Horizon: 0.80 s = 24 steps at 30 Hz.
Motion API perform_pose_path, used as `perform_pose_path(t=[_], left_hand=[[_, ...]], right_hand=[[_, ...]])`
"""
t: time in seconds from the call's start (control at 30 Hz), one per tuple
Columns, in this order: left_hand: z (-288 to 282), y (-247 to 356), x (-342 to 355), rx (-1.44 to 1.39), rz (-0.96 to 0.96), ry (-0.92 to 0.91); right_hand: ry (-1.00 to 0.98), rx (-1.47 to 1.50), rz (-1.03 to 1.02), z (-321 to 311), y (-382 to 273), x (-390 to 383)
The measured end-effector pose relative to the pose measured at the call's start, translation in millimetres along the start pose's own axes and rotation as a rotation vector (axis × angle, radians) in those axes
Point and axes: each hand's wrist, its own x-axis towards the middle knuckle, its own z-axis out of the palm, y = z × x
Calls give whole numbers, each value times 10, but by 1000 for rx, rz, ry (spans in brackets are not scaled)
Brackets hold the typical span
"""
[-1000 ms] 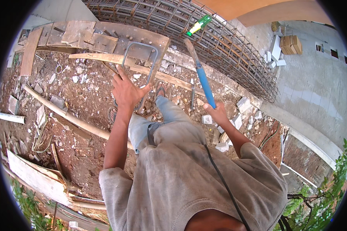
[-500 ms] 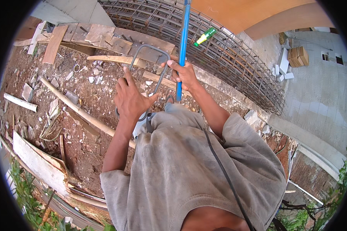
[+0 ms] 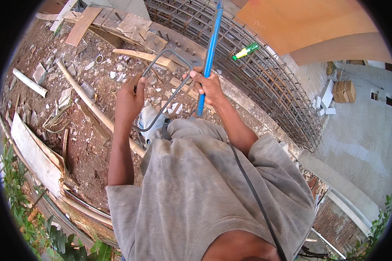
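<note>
My left hand point(image 3: 132, 92) grips the left side of a grey bent rod loop point(image 3: 174, 94), roughly rectangular, its fingertips closed near the rod. My right hand point(image 3: 208, 89) is wrapped round a long blue bar point(image 3: 212, 45) held lengthwise ahead of me, and its thumb and fingers also touch the loop's right corner. The bar's lower end reaches down toward my shirt. Beyond both hands lies a long rebar cage point(image 3: 276, 91), with a green bottle point(image 3: 245, 52) on it.
A plank bench with protruding pins point(image 3: 137, 28) stands ahead. Rubble, loose boards point(image 3: 80, 28) and a long pole point(image 3: 87, 98) cover the dirt. Orange panels point(image 3: 307, 21) rise at upper right; a cardboard box point(image 3: 344, 91) and white blocks sit beside them. Plants point(image 3: 13, 187) line the lower left.
My right hand has swung the blue bar upright and inward to the rod loop, shifting its grip. My left hand has moved slightly left and closed further on the loop. The view has shifted.
</note>
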Motion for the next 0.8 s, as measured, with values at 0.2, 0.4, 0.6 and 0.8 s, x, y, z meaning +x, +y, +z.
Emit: perform_pose_path(t=[0.2, 0.4, 0.6, 0.8], left_hand=[[-252, -730, -33, -780, -491, -184], [-362, -1793, 157, -1119, -521, -161], [-681, -2655, 355, -1351, -570, -123], [-1062, -3018, 229, -1424, -654, -66]], right_hand=[[-116, -21, 81, 626, 18, 297], [-142, -71, 185, 1859, 307, 755], [-126, -273, 224, 3041, 911, 1087], [-162, -343, 259, 3655, 1181, 1278]])
